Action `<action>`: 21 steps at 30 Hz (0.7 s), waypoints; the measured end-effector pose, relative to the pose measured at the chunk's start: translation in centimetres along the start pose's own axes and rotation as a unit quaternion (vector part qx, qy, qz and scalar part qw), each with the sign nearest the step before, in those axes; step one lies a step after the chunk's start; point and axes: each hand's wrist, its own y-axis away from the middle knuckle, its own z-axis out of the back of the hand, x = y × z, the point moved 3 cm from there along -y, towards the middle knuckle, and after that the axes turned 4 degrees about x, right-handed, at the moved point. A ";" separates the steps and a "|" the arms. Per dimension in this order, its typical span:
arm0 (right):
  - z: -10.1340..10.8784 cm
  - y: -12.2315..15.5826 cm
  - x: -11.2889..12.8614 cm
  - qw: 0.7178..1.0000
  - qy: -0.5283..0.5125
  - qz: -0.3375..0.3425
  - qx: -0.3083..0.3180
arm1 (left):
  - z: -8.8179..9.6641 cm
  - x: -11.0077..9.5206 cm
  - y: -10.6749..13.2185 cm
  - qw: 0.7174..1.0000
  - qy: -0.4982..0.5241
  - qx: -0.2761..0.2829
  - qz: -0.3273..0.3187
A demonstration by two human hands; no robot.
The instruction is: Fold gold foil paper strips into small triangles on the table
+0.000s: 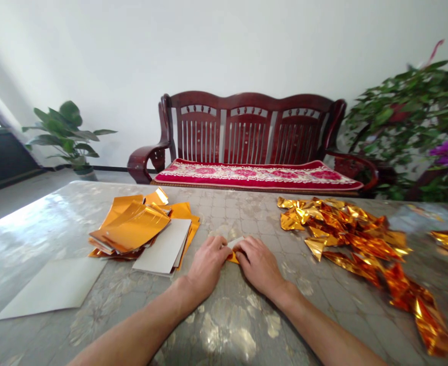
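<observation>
Between my two hands, at the middle of the table, lies a small sheet of gold foil paper (232, 258), partly folded, with its pale back side showing along the far edge. My left hand (210, 262) has its fingers closed on the left end of the paper. Curled over the right end is my right hand (257, 263), fingers pressed down on it. Much of the sheet is hidden under the fingers. To the left sits a loose stack of gold foil paper sheets (132, 226), some with the pale side up. On the right is a heap of folded gold foil pieces (346, 234).
A single pale sheet (52, 287) lies apart at the left of the patterned table (224, 325). Clear plastic (418, 216) rests at the far right. Beyond the table stand a wooden bench (247, 127) and potted plants (67, 132) on either side.
</observation>
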 end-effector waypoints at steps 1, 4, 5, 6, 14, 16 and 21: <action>0.0 0.0 -0.1 1.000 -0.011 -0.005 -0.003 | -0.2 -0.3 0.0 1.000 -0.008 0.016 -0.017; 0.1 0.0 -0.9 0.997 -0.063 -0.036 -0.024 | -0.5 -1.2 0.2 0.996 -0.054 0.058 -0.035; 0.1 0.0 -1.3 0.994 -0.086 -0.052 -0.038 | -0.6 -1.4 0.3 0.994 -0.075 0.066 -0.034; 0.1 -0.1 -1.7 0.990 -0.108 -0.067 -0.053 | -0.7 -1.7 0.4 0.992 -0.096 0.072 -0.033; 0.2 -0.3 -2.5 0.990 -0.127 -0.047 -0.042 | -1.9 -2.7 1.1 0.986 -0.155 0.056 -0.034; 0.3 -0.3 -2.5 0.995 -0.100 -0.018 -0.023 | -2.0 -2.6 1.1 0.986 -0.148 0.055 -0.047; 1.1 -0.3 -2.6 0.997 -0.029 0.060 0.024 | -1.4 -2.4 0.9 0.990 -0.105 0.041 -0.085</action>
